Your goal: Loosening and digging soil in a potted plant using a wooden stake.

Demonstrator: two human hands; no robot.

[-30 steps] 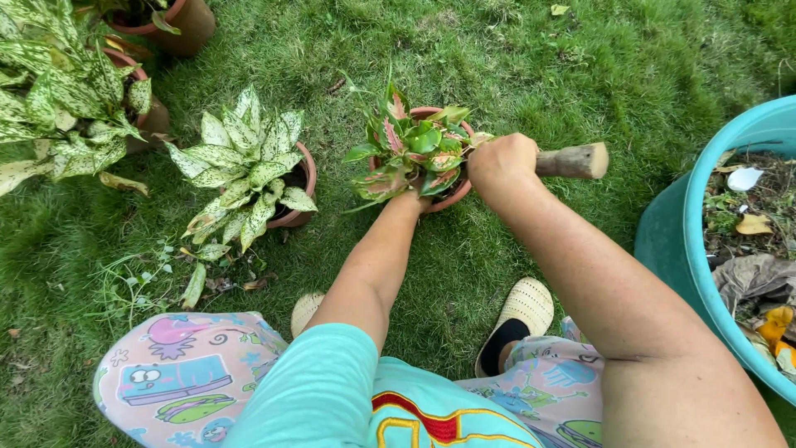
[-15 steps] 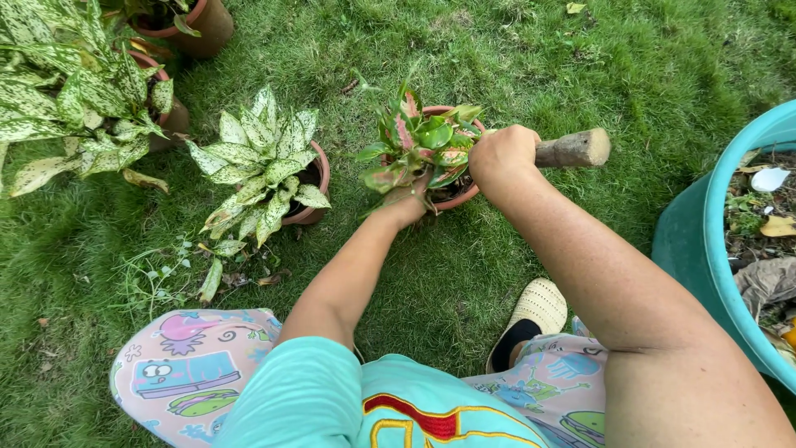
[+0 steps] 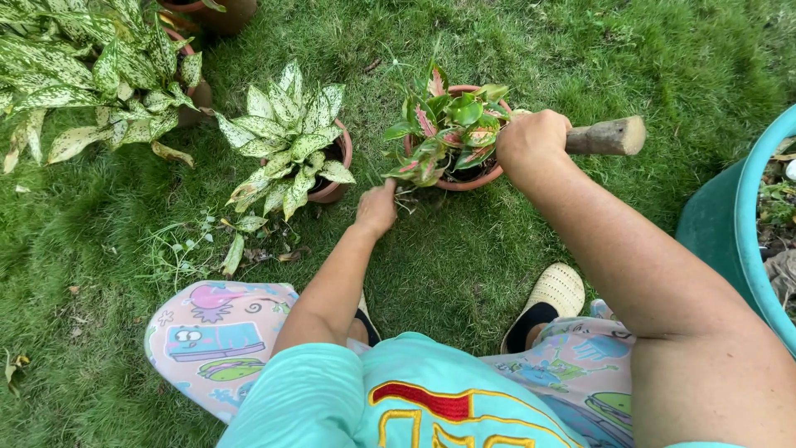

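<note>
Head view, the only one we've got. Our right hand (image 3: 537,141) is clenched round a thick brown wooden tool handle (image 3: 605,136), whose stub end juts out to the hand's right; the working end is hidden under hand and leaves. Just left of that fist sits the small round terracotta pot with a pink-and-green leafy plant (image 3: 450,133). Our left hand (image 3: 377,207) is low at the pot's near-left edge, fingers loosely curled at the drooping leaves and roots; whether it actually pinches anything we can't tell.

Step, as we judge it: working the soil in that pot w/ the tool while the left hand steadies. Next move likely needs short, careful digs clear of the stems.

Vs. half a sec ago: left hand has slid off the pot rim toward the grass (image 3: 448,265); right fist and handle approx. unchanged.
</note>
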